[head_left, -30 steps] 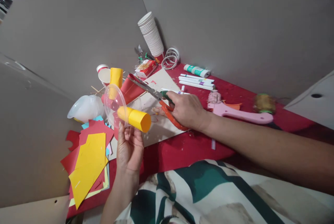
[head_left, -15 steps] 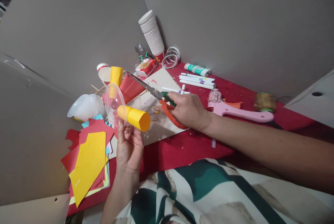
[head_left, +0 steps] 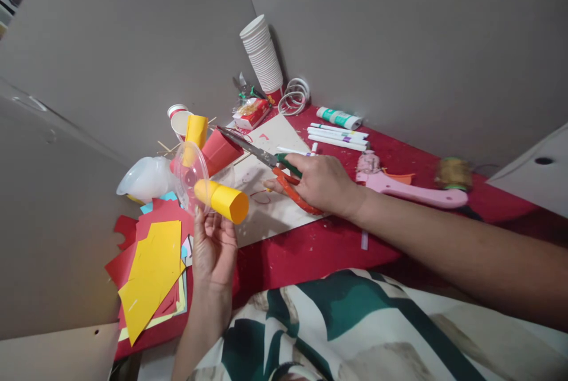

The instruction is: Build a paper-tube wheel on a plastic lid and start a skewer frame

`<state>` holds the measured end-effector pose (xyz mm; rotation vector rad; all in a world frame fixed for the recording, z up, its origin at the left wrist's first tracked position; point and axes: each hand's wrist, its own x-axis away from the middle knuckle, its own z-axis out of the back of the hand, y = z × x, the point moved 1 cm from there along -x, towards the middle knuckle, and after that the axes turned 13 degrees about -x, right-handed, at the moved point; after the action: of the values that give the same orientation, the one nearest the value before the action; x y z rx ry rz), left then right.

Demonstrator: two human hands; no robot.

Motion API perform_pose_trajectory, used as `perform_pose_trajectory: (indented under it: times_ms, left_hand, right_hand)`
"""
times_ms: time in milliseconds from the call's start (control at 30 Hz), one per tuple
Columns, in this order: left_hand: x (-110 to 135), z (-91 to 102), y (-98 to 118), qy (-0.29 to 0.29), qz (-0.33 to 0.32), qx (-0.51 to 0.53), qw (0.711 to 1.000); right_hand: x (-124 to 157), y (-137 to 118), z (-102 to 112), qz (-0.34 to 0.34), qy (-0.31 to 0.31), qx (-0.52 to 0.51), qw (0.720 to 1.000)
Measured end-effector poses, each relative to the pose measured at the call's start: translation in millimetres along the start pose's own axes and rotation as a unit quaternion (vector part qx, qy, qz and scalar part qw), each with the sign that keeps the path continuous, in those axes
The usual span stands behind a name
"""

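Observation:
My left hand (head_left: 216,245) holds a clear plastic piece (head_left: 190,177), shaped like a lid or shallow bowl, by its lower rim. From it sticks a rolled yellow paper tube (head_left: 226,200) toward me. Another yellow tube (head_left: 196,132) stands up behind the clear rim, and a red paper tube or cone (head_left: 222,153) lies beside it; whether these two are joined to the plastic I cannot tell. My right hand (head_left: 331,186) grips scissors (head_left: 261,155) with an orange and green handle. Their blades point left, the tips in front of or touching the red piece.
A paper stack (head_left: 155,262) lies left on the red tabletop (head_left: 306,251). Behind are a tall stack of cups (head_left: 261,55), a white cable coil (head_left: 295,97), a red box (head_left: 251,113), markers (head_left: 339,137) and a glue tube (head_left: 339,118). A pink glue gun (head_left: 412,191) lies right.
My left hand has shifted slightly left with the clear plastic and yellow tube. The scissors stay in my right hand, nearly still. The view has moved a little.

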<state>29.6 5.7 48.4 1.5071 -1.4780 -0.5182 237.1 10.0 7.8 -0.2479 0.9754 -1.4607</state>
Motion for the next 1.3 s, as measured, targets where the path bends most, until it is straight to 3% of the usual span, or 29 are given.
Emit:
perform_pose_trajectory:
  times_ms: [200,433,1300]
  left_hand:
    - [-1.8,1.6,-0.6,0.005,0.000,-0.008,1.000]
    - [-3.1,1.0,-5.4,0.000,-0.006,-0.024,1.000]
    - [-8.5,1.2,-6.5,-0.013,-0.012,-0.037,0.999]
  right_hand:
    - [-2.9,0.7,2.1,0.010,-0.047,-0.036,0.998]
    - [-4.0,0.8,4.2,-0.005,-0.048,-0.030,0.998]
    - [-1.7,0.9,4.6,-0.013,0.031,-0.012,0.999]
